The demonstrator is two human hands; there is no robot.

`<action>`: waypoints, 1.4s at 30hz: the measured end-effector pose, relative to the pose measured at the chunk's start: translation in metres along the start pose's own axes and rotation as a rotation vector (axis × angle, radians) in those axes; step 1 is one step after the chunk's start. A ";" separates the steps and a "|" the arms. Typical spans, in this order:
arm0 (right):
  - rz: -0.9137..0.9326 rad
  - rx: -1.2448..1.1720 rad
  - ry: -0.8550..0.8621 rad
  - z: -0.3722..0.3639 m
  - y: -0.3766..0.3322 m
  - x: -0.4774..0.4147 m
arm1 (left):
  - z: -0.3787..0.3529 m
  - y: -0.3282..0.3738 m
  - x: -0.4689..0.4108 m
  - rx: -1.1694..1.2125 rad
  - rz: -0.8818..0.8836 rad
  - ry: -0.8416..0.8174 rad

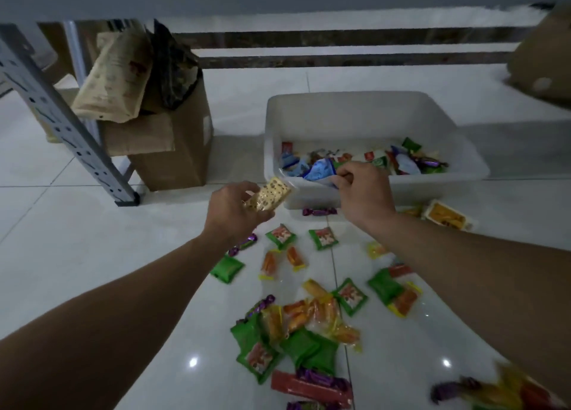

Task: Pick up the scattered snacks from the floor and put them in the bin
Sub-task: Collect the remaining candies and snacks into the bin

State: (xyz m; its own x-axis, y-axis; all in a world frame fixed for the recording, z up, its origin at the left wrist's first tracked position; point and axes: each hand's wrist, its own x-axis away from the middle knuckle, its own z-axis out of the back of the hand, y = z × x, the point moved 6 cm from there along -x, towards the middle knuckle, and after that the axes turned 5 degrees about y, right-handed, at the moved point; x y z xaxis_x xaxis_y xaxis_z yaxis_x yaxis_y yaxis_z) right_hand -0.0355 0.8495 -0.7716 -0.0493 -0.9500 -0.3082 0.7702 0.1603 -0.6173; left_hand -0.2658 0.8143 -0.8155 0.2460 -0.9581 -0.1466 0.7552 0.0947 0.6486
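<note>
Many wrapped snacks (309,313) lie scattered on the tiled floor (92,239) before the part-filled white bin (355,97), where the left hand (230,215) grips a yellow cracker packet (272,198) beside its near corner and the right hand (366,193) pinches a blue packet (321,171) over its rim.

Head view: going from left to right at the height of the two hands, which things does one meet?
Grey metal rack leg → cardboard box → left hand holding a cracker packet → right hand pinching a blue packet at the near rim of the white bin → yellow packet on the floor.
</note>
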 end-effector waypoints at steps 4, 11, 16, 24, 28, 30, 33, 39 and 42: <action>-0.037 0.000 0.089 0.034 0.028 -0.019 | -0.020 0.053 -0.027 0.040 -0.066 -0.006; -0.161 -0.078 0.189 0.059 0.073 -0.047 | -0.076 0.125 -0.078 0.049 -0.101 -0.045; -0.193 -0.101 0.227 0.065 0.101 -0.069 | -0.125 0.146 -0.112 -0.006 -0.080 -0.076; -0.228 -0.051 0.245 0.045 0.135 -0.097 | -0.183 0.149 -0.155 -0.067 -0.035 -0.145; -0.226 -0.014 0.231 0.038 0.141 -0.107 | -0.191 0.144 -0.157 -0.130 -0.084 -0.225; -0.210 0.000 0.221 0.036 0.139 -0.112 | -0.184 0.139 -0.155 -0.136 -0.096 -0.213; -0.218 0.005 0.193 0.030 0.135 -0.118 | -0.164 0.132 -0.148 -0.098 -0.100 -0.162; -0.225 0.060 0.163 0.019 0.132 -0.099 | -0.119 0.116 -0.121 -0.002 -0.072 -0.071; -0.136 0.065 0.125 0.019 0.119 -0.079 | -0.100 0.111 -0.098 0.087 -0.037 -0.050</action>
State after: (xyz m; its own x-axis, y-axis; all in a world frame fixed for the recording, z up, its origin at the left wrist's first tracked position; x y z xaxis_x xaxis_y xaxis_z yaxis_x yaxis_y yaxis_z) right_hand 0.0720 0.9388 -0.8073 -0.2310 -0.9204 -0.3155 0.7906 0.0115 -0.6123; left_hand -0.1452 0.9459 -0.8041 0.1866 -0.9730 -0.1358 0.7072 0.0370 0.7061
